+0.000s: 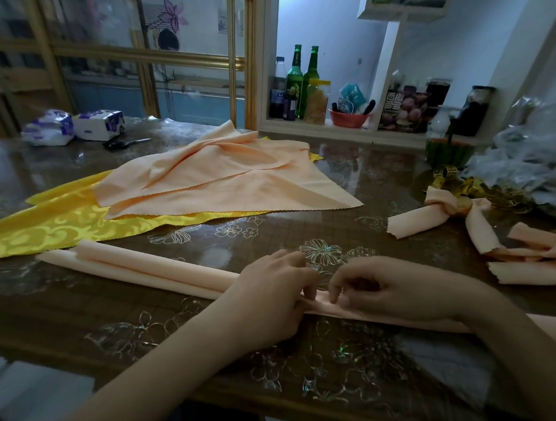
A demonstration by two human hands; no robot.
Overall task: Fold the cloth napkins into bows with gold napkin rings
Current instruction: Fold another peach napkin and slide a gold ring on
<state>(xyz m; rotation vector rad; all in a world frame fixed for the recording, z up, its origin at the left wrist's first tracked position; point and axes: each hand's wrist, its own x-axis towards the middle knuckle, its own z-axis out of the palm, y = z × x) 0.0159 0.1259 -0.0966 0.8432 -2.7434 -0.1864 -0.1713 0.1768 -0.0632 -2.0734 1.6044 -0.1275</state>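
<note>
1. At the lower left of the frame, the folded peach napkin (144, 269) lies as a long strip on the table (71, 312). It runs to the right edge, passing under both hands. Its left half shows two rolled layers. I judge that they can spring open, because nothing presses them there.
2. Behind it, at the middle left, the loose napkins (227, 175) lie on a yellow cloth (60, 221), near the strip. A wide pull on the strip could drag them.
3. In the lower centre, the left hand (272, 293) lies palm down with curled fingers and pinches the middle of the strip.
4. Just beside it, the right hand (391, 293) is arched, with fingertips bent down, pinching the same fold. If one pinch slips, the pleat may become uneven and the bow lopsided.
5. At the middle right, the finished bows (447, 212) lie near the gold napkin rings (484, 189), well apart from the hands. Reaching for a ring means freeing one hand, so the fold may loosen.
</note>
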